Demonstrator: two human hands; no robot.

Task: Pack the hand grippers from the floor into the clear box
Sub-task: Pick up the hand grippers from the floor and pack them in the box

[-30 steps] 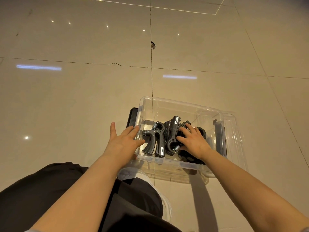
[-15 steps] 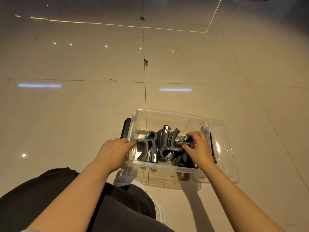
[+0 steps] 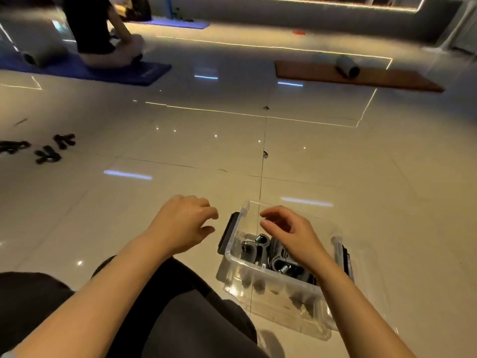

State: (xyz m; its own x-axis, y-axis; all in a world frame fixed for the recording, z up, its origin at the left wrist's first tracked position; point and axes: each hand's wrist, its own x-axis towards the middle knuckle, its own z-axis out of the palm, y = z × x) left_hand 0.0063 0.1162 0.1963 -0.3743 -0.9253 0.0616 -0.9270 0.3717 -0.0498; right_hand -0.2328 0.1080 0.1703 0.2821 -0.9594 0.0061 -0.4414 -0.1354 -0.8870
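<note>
Several hand grippers [image 3: 268, 254] already down in the clear box [image 3: 258, 273], black handles and metal springs packed side by side on its bottom, likely to save room for more. Box on the tiled floor [image 3: 335, 177] just in front of the knees, close enough for both arms. Black latch [image 3: 227, 235] on its left end swung outward, out of the way of the opening.

Right hand [image 3: 291, 233] above the box, fingers loosely curled over the packed pile, nothing held, not touching the handles as far as can be told. Left hand [image 3: 183, 223] beside the box on its left, clear of the rim, fingers relaxed and slightly bent, empty too. Both apparently free for the next fetch.

Three more loose grippers [image 3: 46, 155] far off to the left on the tiles, well apart from the box, not yet packed. Probably a stretch or a shuffle sideways needed for those.

Farther back, another person [image 3: 100, 32] seated on a blue mat [image 3: 144, 72], and a brown mat [image 3: 361, 77] with a grey roller [image 3: 347, 65].
</note>
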